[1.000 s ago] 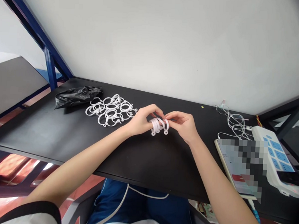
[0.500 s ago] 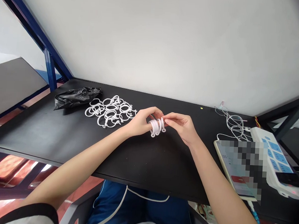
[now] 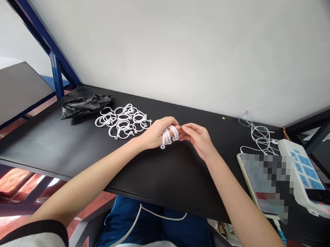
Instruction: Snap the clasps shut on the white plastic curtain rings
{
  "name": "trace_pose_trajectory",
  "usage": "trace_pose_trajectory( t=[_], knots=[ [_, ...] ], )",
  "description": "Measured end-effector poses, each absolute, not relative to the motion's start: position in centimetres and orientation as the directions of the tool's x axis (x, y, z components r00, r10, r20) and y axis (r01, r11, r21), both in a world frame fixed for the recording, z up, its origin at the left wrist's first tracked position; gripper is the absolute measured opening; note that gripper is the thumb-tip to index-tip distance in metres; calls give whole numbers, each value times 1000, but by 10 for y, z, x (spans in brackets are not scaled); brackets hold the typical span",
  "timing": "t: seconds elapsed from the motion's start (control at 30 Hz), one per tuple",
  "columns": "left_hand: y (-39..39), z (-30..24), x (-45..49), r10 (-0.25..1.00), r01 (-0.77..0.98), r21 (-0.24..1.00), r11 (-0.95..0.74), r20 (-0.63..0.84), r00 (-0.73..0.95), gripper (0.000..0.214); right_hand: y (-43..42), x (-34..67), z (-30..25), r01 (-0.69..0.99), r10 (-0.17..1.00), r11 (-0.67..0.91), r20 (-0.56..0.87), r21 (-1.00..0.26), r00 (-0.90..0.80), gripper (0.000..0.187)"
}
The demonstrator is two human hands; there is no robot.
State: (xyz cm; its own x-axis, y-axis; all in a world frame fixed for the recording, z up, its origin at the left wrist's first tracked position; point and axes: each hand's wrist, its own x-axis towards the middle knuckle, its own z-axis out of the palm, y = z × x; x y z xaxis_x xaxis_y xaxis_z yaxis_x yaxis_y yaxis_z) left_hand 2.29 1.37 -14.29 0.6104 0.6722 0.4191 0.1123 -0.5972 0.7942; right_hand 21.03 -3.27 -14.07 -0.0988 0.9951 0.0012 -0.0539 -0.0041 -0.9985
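Several white plastic curtain rings with small eyelets are strung side by side around the fingers of my left hand. That hand is curled, its thumb side toward me, and the rings hang over the black table. My right hand meets the left fingertips from the right, thumb and fingers drawn together. Whatever lies between those right fingertips is hidden. A loose heap of more white curtain rings lies on the table to the left of my left hand.
On the black table a crumpled black plastic bag lies behind the heap at left. At right are a phone, a white power strip, a coiled white cable and glasses. A white wall rises behind.
The rings have slid further onto my left fingers and now sit closer to that hand, tilted. My right fingertips have come off the outermost ring to the left fingertips.
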Motion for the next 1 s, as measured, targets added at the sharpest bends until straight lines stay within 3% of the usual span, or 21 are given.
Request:
trace_pose_trajectory(
  t=[0.17, 0.3, 0.43, 0.5, 0.57, 0.73, 0.9, 1.0],
  knots=[
    [16, -143, 23, 738, 40, 906, -422, 318, 595, 30, -33, 206, -146, 69, 995, 58, 52, -996, -85, 20],
    [16, -147, 28, 821, -73, 984, -163, 176, 543, 33, -44, 193, -144, 161, 973, 231, 224, -960, -58, 30],
    [9, -147, 36, 826, -193, 980, 40, 76, 559, 18, -56, 178, -148, 405, 866, 472, 498, -783, -48, 46],
    [4, -146, 40, 819, -222, 969, 109, 39, 573, 18, -58, 174, -151, 449, 830, 491, 558, -747, 20, 55],
    [1, -146, 42, 812, -231, 961, 150, 14, 583, 19, -58, 172, -152, 451, 827, 468, 557, -760, 80, 58],
    [1, -151, 42, 793, -177, 980, 96, 32, 608, 10, -56, 177, -145, 375, 865, 435, 495, -819, 77, 20],
    [3, -152, 39, 724, -111, 989, -97, 147, 674, 2, -54, 184, -135, 16, 984, 174, 173, -985, -51, 30],
    [3, -146, 34, 688, -63, 965, -253, 226, 690, 9, -52, 188, -131, -43, 984, 105, 110, -994, -140, 30]
  ],
)
